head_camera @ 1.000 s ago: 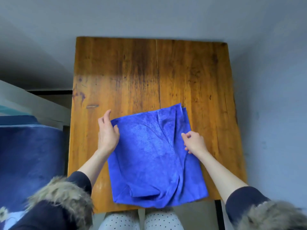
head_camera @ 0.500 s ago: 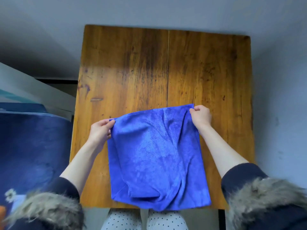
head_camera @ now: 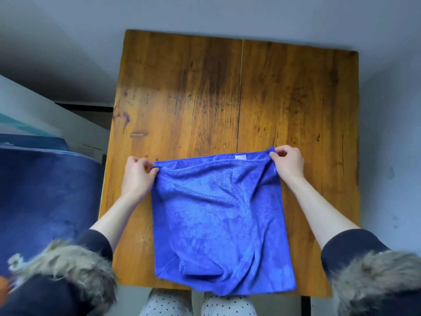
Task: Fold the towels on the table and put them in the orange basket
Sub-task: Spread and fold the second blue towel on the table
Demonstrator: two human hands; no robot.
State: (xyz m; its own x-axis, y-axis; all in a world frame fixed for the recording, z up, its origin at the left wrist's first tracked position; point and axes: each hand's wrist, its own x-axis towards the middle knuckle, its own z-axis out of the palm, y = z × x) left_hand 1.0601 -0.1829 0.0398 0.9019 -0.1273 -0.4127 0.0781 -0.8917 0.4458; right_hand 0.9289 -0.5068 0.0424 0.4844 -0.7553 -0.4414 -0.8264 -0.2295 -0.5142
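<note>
Right, blue towel [head_camera: 218,220] lies on the near half of the wooden table [head_camera: 182,87], near edge drooping slightly past the table's front lip over the person's knees. Left hand [head_camera: 137,176] pinches the far-left corner, right hand [head_camera: 288,166] pinches the far-right corner, both with fingers curled on the hem, far edge pulled fairly taut between them with a small white tag [head_camera: 240,157] showing on it. Judging by the grip, the next move is probably a fold of the far edge toward the body. Risks: the cloth looks already doubled, with a loose layer bunched at the near end and a diagonal ridge running from the right corner down the middle; fold over that and the wrinkle gets locked in, giving a lumpy, skewed stack. The two corners aren't level, right sits farther out than left, so the edges would likely land misaligned. If only the top layer is pinched, the layers could separate on the lift; I can't tell how many layers each hand has. The overhang at the front could drag the whole thing off the table if the hands let go. Surroundings: far half of the table is bare wood, nothing obstructing the fold. Dark blue bedding [head_camera: 45,190] sits to the left, pale wall to the right. Only an orange sliver [head_camera: 4,285] shows at the bottom-left corner; can't confirm it's the basket, so the drop-off location is unverified. No other towels in view.
</note>
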